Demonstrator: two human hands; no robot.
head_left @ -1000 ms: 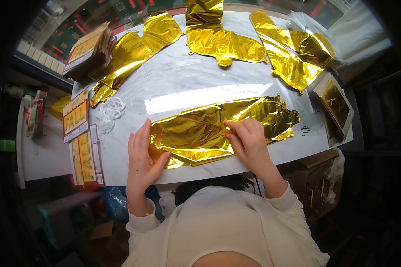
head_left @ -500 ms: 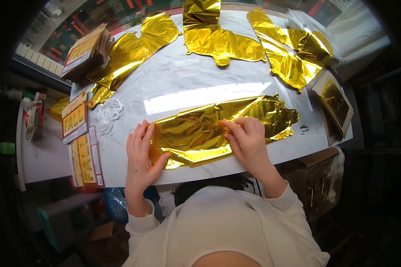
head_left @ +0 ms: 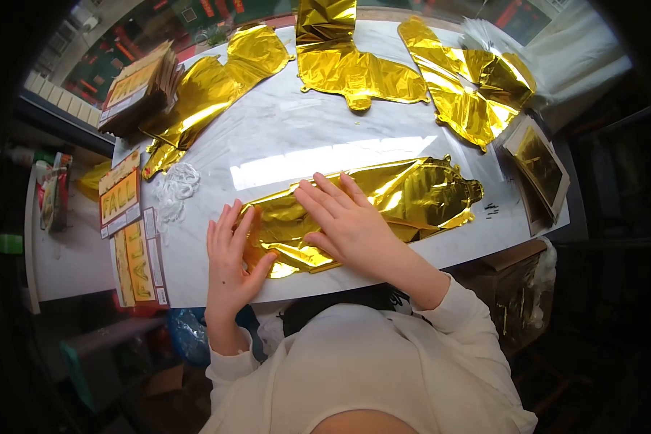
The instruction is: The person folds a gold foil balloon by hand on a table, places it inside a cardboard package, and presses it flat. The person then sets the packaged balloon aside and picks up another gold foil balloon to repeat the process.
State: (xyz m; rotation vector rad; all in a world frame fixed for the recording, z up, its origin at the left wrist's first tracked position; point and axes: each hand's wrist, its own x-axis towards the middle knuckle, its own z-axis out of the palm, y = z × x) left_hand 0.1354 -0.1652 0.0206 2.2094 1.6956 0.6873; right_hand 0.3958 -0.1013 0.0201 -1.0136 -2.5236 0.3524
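Observation:
A flat, folded gold foil balloon (head_left: 419,192) lies across the front of the marble-patterned table. My right hand (head_left: 351,228) rests palm down over its middle, fingers stretched out and pointing to the far left. At the balloon's left end is my left hand (head_left: 231,253), its fingers extended and its thumb apart, touching the foil edge. Neither hand grips anything. Part of the foil is hidden beneath my right hand.
More flat gold foil balloons lie along the back: one at left (head_left: 202,90), one mid-table (head_left: 369,76), one at right (head_left: 470,94). White string (head_left: 177,189), FALL cards (head_left: 119,195) and a card stack (head_left: 139,87) sit left. Flat packs (head_left: 539,170) stand at the right edge.
My right hand has let go of the pinched foil, moved left and flattened over the balloon's middle. My left hand has stayed nearly in place.

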